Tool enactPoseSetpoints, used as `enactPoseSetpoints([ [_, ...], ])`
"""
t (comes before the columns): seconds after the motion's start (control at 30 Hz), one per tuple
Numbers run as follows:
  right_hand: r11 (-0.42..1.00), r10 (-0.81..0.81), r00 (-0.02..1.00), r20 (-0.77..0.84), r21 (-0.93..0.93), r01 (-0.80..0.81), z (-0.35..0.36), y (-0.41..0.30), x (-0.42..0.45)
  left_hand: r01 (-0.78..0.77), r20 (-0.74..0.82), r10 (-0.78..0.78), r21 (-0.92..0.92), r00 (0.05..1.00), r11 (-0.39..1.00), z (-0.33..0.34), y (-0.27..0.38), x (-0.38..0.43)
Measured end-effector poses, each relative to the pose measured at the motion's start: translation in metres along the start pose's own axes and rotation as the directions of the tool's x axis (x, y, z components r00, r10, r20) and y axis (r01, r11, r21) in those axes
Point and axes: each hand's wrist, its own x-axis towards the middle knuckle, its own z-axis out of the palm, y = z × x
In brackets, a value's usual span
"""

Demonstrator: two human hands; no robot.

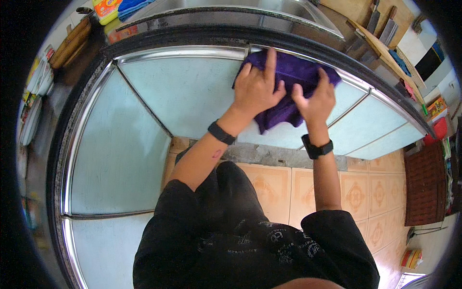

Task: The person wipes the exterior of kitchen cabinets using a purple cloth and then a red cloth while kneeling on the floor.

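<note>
A purple cloth [294, 77] hangs creased against the pale blue cabinet front [187, 92], just below the dark countertop edge [202, 36]. On its left part is my left hand [256, 86], the index finger stretched up to the metal rail [184, 53] and the other fingers bent over the fabric. My right hand [317, 99] grips the right part, thumb apart from the curled fingers. Folds of cloth drop between and below both hands. The fabric hides the rail behind it and some of the panel.
Above the counter edge lies a steel sink [252, 4]. Knives [389, 30] and a wooden board [379, 54] are at the upper right. A yellow bottle [105, 11] stands beside a blue cloth [131, 8]. Dishes [32, 115] line the left counter. Tiled floor [317, 188] extends below.
</note>
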Motion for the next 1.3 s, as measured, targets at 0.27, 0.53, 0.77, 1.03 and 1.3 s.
enactPoseSetpoints([
  [0.27, 0.905, -0.270, 0.961, -0.067, 0.322, 0.276, 0.037, -0.048, 0.015, -0.068, -0.017, 0.070, 0.075, 0.997, 0.995, 0.005, -0.007, -0.005],
  [0.53, 0.984, -0.145, 0.989, -0.028, 0.098, 0.147, -0.021, 0.050, 0.005, -0.244, -0.002, 0.251, -0.248, 0.968, 0.938, 0.041, 0.052, 0.019],
  [0.77, 0.969, 0.162, 0.982, -0.094, -0.175, -0.177, -0.102, 0.158, -0.020, -0.282, -0.012, 0.316, -0.486, 0.949, 0.827, 0.091, 0.144, 0.037],
  [1.03, 0.997, 0.069, 0.996, 0.048, -0.032, -0.067, -0.098, 0.155, 0.017, -0.174, 0.074, 0.196, -0.238, 0.978, 0.956, 0.087, 0.162, 0.058],
  [1.3, 0.990, 0.050, 0.999, 0.012, 0.132, -0.051, -0.089, 0.137, 0.025, -0.147, 0.148, 0.181, -0.217, 0.972, 0.965, 0.073, 0.130, 0.066],
])
